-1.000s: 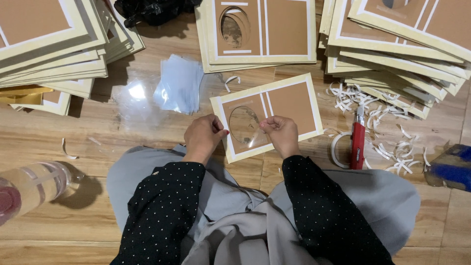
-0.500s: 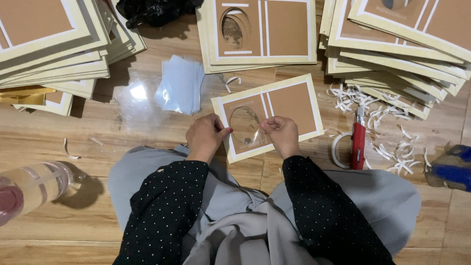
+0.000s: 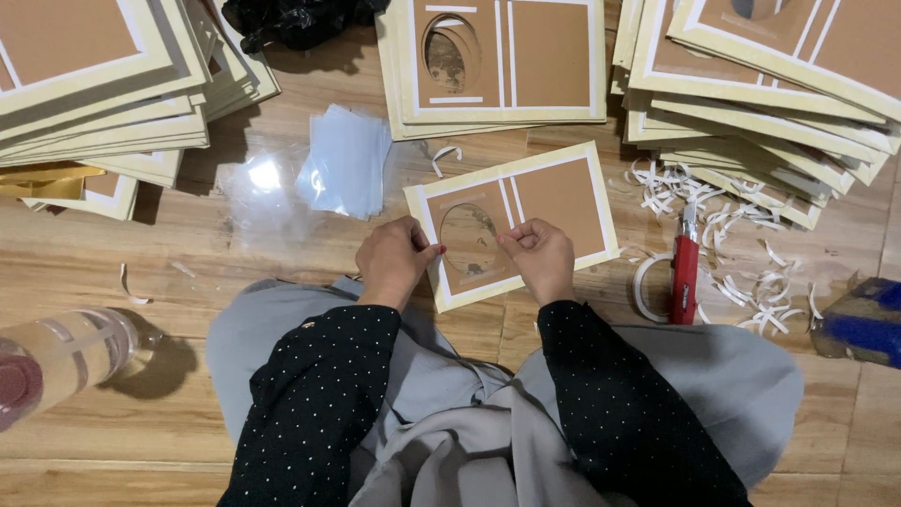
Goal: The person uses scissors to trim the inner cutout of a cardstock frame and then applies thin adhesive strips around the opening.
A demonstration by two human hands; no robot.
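A brown card [image 3: 526, 221] with a cream border and white lines lies tilted on the wood floor [image 3: 282, 272] just ahead of the person's knees, its oval window at the card's left half. The left hand [image 3: 394, 263] is curled at the card's 8 o'clock edge, fingertips pinched narrow at the window's left rim. The right hand [image 3: 540, 258] is bunched at the card's 6 o'clock edge, thumb and fingers pressed together at the window's right rim; whether they grip a thin film over the oval cannot be told.

At 12 o'clock from the card sits a short stack [image 3: 497, 66] of like cards, the top one showing an oval cut-out, almost touching the card's far corner. At 10 o'clock a tall fanned pile [image 3: 103, 84] of cards reaches the picture's left edge, with a gold sheet [image 3: 42, 180] under its near side. At 2 o'clock another fanned pile [image 3: 770, 84] runs off the right edge. Clear plastic sheets [image 3: 343, 160] lie at 10 o'clock, near the card but apart from it. A black bag [image 3: 296, 19] lies at the top edge.

At 3 o'clock a red knife [image 3: 685, 272] lies lengthwise beside a tape roll [image 3: 648, 286], among white paper trimmings [image 3: 741, 244]. A blue block [image 3: 863, 319] sits at the right edge. A clear bottle [image 3: 56, 361] lies at 8 o'clock, well apart.

Bare floor shows between the plastic sheets and the left hand, and left of the knees toward the bottle.
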